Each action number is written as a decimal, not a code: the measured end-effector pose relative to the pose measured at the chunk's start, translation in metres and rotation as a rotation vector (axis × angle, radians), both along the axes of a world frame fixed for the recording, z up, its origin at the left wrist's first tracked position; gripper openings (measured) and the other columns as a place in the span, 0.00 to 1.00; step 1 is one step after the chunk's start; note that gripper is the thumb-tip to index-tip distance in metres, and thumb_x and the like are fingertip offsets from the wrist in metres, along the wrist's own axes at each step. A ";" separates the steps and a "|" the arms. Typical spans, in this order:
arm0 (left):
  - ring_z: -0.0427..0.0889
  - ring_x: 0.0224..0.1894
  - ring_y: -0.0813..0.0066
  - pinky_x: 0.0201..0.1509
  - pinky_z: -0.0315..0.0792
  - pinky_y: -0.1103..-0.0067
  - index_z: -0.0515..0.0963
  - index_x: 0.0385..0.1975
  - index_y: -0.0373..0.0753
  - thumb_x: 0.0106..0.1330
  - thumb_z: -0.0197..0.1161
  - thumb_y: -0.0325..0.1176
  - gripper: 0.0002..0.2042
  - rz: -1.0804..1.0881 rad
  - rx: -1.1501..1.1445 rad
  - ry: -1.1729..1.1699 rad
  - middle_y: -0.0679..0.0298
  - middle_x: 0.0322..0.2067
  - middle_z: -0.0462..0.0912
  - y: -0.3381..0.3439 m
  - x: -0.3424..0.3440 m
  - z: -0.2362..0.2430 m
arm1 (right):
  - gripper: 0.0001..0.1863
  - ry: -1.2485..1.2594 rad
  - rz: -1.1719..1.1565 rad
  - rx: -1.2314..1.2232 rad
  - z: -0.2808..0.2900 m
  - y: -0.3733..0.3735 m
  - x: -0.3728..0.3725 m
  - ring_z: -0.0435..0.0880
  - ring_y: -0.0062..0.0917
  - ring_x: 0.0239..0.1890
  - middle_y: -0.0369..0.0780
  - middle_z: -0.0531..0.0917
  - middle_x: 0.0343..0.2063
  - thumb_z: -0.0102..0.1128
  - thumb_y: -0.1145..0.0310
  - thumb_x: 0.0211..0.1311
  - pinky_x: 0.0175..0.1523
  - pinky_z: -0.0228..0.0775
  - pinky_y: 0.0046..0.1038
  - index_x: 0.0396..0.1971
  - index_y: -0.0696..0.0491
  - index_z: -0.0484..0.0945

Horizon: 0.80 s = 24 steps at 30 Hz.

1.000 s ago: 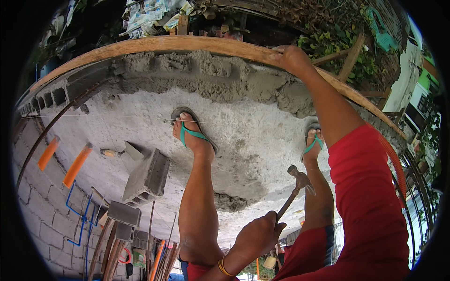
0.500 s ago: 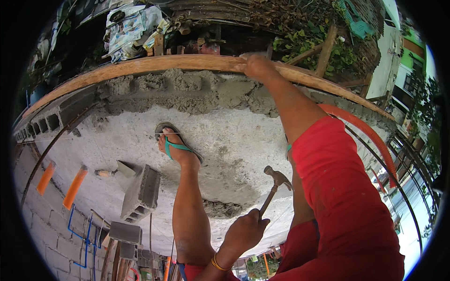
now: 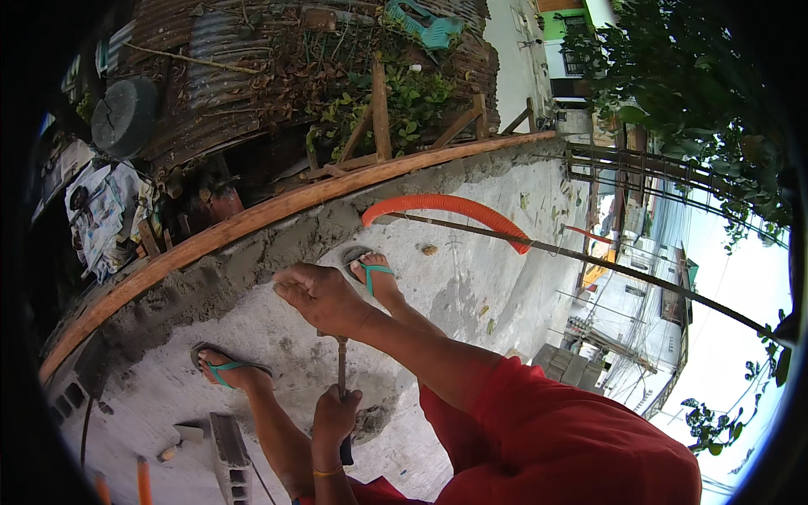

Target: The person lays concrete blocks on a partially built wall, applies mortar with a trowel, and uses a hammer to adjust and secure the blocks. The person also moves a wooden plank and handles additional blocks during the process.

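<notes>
Here, in the head view, the left hand (image 3: 335, 417) is closed around a hammer (image 3: 342, 396) handle, the shaft standing upright between the knees over the concrete slab (image 3: 471, 278). The right hand (image 3: 316, 295) hovers above the hammer's top, fingers curled; whether it grips anything I cannot tell. Feet in green sandals (image 3: 220, 368) stand on the slab, near the wooden edge board (image 3: 252, 220). An orange conduit (image 3: 446, 204) arches nearby, and a grey block (image 3: 229, 450) lies lower left.
</notes>
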<state>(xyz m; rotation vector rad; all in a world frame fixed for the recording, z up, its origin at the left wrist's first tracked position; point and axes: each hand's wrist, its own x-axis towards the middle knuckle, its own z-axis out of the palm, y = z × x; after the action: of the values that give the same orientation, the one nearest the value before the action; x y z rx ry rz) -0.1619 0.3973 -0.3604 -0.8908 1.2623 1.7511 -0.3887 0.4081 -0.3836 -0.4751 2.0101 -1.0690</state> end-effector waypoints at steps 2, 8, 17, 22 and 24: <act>0.77 0.12 0.71 0.17 0.70 0.71 0.71 0.29 0.33 0.72 0.65 0.39 0.16 0.037 0.050 -0.062 0.62 0.16 0.74 -0.004 -0.006 0.005 | 0.13 0.024 -0.140 0.041 0.042 0.038 0.011 0.83 0.24 0.31 0.42 0.83 0.28 0.61 0.61 0.76 0.40 0.77 0.30 0.42 0.58 0.80; 0.78 0.14 0.70 0.19 0.70 0.72 0.74 0.33 0.32 0.73 0.64 0.42 0.17 0.120 0.121 -0.085 0.61 0.20 0.77 -0.002 -0.017 0.011 | 0.19 -0.490 -0.479 0.422 0.114 0.130 0.067 0.81 0.17 0.36 0.34 0.80 0.36 0.54 0.50 0.80 0.43 0.77 0.26 0.48 0.52 0.75; 0.70 0.30 0.82 0.34 0.70 0.79 0.74 0.36 0.39 0.74 0.65 0.52 0.20 0.610 0.284 0.153 0.71 0.26 0.73 0.012 -0.001 0.000 | 0.37 -0.971 -0.411 0.398 0.112 0.124 0.146 0.82 0.26 0.50 0.42 0.82 0.48 0.63 0.68 0.70 0.51 0.76 0.29 0.71 0.52 0.52; 0.76 0.44 0.78 0.51 0.74 0.76 0.75 0.45 0.39 0.75 0.63 0.52 0.20 0.626 0.083 0.369 0.66 0.39 0.76 -0.002 0.015 0.008 | 0.29 -0.897 -0.565 0.203 0.119 0.105 0.170 0.81 0.23 0.49 0.42 0.81 0.46 0.53 0.74 0.70 0.53 0.75 0.32 0.69 0.51 0.56; 0.76 0.45 0.76 0.54 0.73 0.75 0.75 0.45 0.39 0.76 0.63 0.52 0.19 0.684 -0.068 0.489 0.65 0.41 0.74 -0.003 0.021 0.014 | 0.26 -0.469 -0.122 0.383 0.125 0.097 0.186 0.80 0.22 0.50 0.42 0.81 0.46 0.53 0.73 0.70 0.52 0.74 0.31 0.67 0.50 0.61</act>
<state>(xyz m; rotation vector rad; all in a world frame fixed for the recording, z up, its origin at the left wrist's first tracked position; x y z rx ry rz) -0.1412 0.3940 -0.3462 -1.0509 1.4244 2.5973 -0.2023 0.5048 -0.2590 0.0966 1.7710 -0.7493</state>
